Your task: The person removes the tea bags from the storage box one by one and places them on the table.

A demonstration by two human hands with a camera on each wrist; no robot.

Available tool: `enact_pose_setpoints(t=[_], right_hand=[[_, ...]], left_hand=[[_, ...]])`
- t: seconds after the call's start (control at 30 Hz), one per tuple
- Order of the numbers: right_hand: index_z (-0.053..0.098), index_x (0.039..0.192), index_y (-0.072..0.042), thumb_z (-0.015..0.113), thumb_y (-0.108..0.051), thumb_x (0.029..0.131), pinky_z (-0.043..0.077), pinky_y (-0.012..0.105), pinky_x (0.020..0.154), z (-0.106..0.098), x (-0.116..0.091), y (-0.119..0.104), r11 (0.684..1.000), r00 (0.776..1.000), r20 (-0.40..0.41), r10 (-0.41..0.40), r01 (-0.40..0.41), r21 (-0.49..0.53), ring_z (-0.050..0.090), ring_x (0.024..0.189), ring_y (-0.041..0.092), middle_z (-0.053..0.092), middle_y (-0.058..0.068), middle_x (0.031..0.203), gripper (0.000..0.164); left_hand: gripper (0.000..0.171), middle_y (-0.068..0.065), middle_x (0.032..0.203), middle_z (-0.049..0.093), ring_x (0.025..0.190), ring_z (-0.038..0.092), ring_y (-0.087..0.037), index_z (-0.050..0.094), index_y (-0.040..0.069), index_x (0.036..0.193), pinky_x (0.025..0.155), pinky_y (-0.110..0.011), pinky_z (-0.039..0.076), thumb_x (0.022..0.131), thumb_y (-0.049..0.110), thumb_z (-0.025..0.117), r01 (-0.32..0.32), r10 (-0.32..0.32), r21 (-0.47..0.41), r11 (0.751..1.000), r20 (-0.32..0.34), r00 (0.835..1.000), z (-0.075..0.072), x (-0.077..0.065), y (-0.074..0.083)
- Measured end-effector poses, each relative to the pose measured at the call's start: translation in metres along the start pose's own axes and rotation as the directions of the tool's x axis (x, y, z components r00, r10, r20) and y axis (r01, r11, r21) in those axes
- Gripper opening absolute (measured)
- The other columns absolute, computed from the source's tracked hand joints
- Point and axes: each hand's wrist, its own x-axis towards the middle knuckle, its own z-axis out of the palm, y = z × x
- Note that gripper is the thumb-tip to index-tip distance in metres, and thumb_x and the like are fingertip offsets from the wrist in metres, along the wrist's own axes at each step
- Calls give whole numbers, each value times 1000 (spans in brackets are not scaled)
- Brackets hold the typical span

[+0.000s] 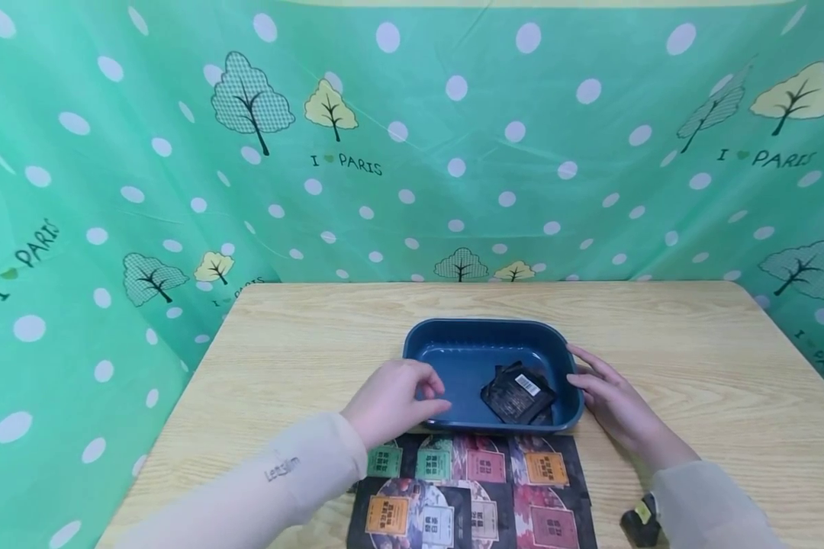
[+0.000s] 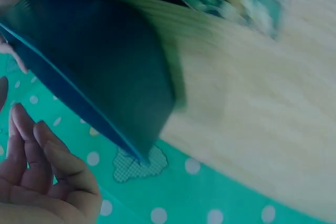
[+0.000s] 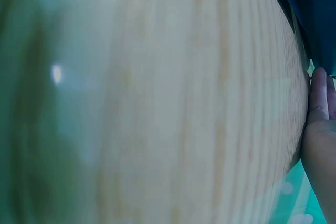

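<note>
A dark blue rectangular basin [image 1: 453,423] stands mid-table in the head view. Several flat black packets [image 1: 515,396], one showing a white barcode, lie in its right half. My left hand [image 1: 401,396] hovers over the basin's left side with loosely bent fingers, holding nothing. In the left wrist view that hand [image 2: 47,177] appears beside the basin [image 2: 105,72]. My right hand [image 1: 618,408] touches the basin's right rim with its thumb and fingertips. Straight fingers [image 3: 318,93] lie against the basin wall in the right wrist view.
Printed packets [image 1: 484,465] with green, red and orange labels lie in overlapping rows before the basin. A small black object [image 1: 640,524] sits by the right sleeve, its kind unclear. A green dotted curtain [image 1: 412,152] hangs behind the wooden table [image 1: 302,328].
</note>
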Motion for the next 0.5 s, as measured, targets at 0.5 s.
enact_pose_setpoints(t=[0.5], right_hand=[[24, 158, -27, 53, -35, 102, 14, 51, 121, 1, -1, 1, 1000, 1000, -18, -3, 3, 21, 49, 112, -10, 22, 18, 159, 63]], left_hand=[[34, 2, 109, 70, 97, 64, -16, 71, 13, 114, 84, -32, 53, 88, 36, 75, 119, -122, -203, 972, -2, 993, 48, 38, 13]])
